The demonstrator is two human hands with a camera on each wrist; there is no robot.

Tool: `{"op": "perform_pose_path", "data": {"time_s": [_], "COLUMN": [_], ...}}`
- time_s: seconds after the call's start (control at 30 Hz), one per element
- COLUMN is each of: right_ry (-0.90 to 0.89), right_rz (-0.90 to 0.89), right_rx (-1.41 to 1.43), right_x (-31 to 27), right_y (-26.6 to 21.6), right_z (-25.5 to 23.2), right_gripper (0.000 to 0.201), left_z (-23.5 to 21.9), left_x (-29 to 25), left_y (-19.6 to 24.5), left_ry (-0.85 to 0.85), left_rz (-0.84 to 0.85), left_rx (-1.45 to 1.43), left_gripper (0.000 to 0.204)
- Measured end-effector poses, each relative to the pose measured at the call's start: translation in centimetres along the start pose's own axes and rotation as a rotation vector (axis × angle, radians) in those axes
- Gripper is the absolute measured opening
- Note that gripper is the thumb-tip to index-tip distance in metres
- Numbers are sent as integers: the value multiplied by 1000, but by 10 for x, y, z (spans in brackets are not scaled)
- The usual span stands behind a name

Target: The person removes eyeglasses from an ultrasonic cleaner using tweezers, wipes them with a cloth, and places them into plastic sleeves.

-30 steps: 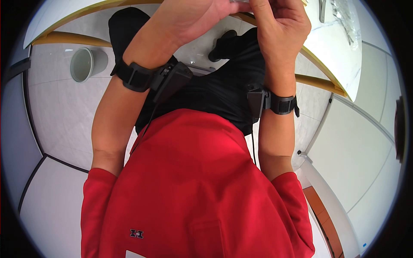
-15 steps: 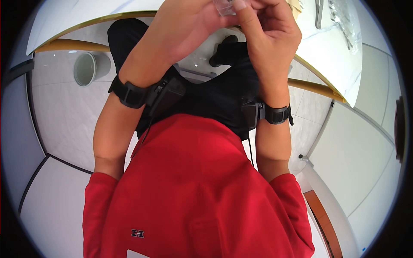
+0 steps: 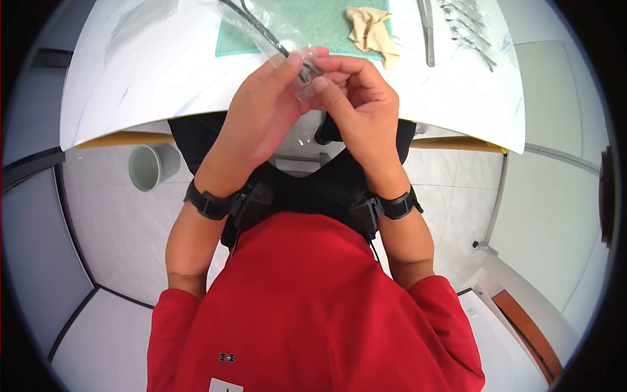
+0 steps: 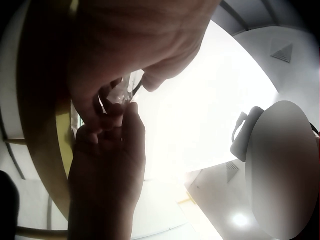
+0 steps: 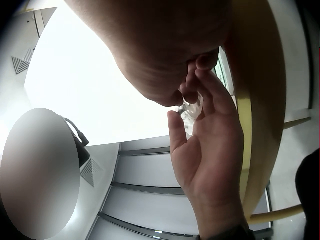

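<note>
Both hands meet over the table's front edge in the head view, at a clear plastic bag [image 3: 277, 36] with a slender black item [image 3: 264, 31] inside. My left hand [image 3: 261, 114] grips the bag near its lower end, thumb on top. The fingers and thumb of my right hand [image 3: 362, 98] pinch the crumpled near end of the bag. Two thin black strips show through the plastic, running up past the frame's top edge; their kind cannot be told. In the left wrist view, a bit of clear plastic [image 4: 120, 92] shows between the fingertips of both hands.
A green cloth [image 3: 238, 39] lies on the white table [image 3: 157, 85], with a crumpled beige cloth [image 3: 371, 29] on its right part. Metal tweezers [image 3: 426, 32] and bagged small metal pieces [image 3: 470, 29] lie further right. A flat clear bag [image 3: 140, 19] is at left. A bin [image 3: 153, 166] stands on the floor.
The head view has tilted up, bringing the tabletop, the cloths and the bag into sight. Both hands appear lower in the frame and stay together at the bag.
</note>
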State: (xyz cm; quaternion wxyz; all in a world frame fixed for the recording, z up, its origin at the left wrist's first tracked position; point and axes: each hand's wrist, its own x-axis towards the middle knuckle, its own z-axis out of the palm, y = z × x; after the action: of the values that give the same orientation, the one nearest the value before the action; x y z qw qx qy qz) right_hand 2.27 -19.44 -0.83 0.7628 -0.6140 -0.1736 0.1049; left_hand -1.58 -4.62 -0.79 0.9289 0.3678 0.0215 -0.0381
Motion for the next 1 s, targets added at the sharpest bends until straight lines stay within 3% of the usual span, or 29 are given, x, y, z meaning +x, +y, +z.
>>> {"op": "perform_pose_path", "data": {"time_s": [0.27,1.0], "right_ry": [-16,-135], "right_rz": [44,135], "right_rx": [25,4], "right_x": [8,32], "right_y": [-9,-18], "right_z": [0,36], "right_gripper": [24,25], "left_z": [5,-31], "left_x": [9,1], "left_y": [14,25], "left_ry": [-5,6], "left_rz": [-74,55], "left_rx": [29,-197], "left_gripper": [51,43]}}
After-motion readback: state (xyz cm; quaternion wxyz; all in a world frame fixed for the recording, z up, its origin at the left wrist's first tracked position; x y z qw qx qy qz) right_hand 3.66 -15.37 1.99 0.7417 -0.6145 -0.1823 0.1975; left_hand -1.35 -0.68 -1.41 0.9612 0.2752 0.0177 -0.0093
